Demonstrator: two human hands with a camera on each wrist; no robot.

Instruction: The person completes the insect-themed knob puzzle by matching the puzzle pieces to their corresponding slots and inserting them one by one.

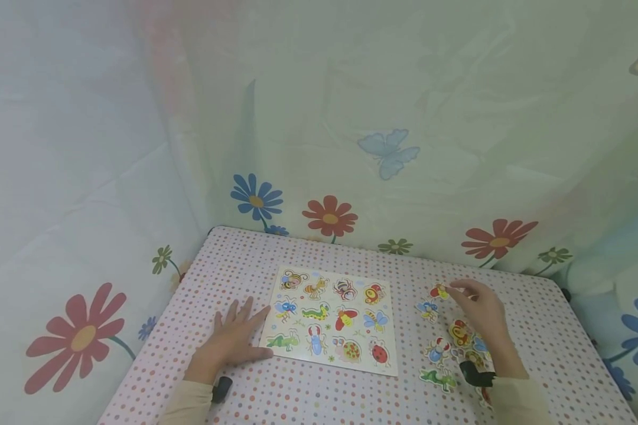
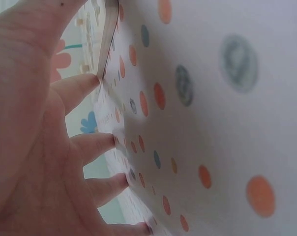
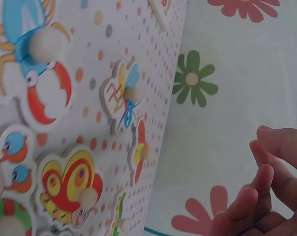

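A flat puzzle board (image 1: 329,319) with insect pictures lies mid-table. My left hand (image 1: 236,339) rests beside its left edge, fingers spread on the tabletop, index finger and thumb at the board's edge. My right hand (image 1: 481,310) hovers over the loose pieces with its fingers loosely bent. The right wrist view shows nothing between the fingertips of that hand (image 3: 271,187). In the head view, those fingertips overlap a red-and-yellow insect piece (image 1: 438,291), which lies on the table. Near it are a blue fly piece (image 1: 427,311), a butterfly piece (image 3: 72,187) and a stag beetle piece (image 1: 438,352), each with a knob.
A green grasshopper piece (image 1: 438,379) lies nearer the front, and a caterpillar piece (image 3: 118,216) farther right. More pieces are partly hidden under the right wrist. The dotted tablecloth (image 1: 319,395) covers the table. A flower-printed curtain (image 1: 430,195) hangs along the back and sides.
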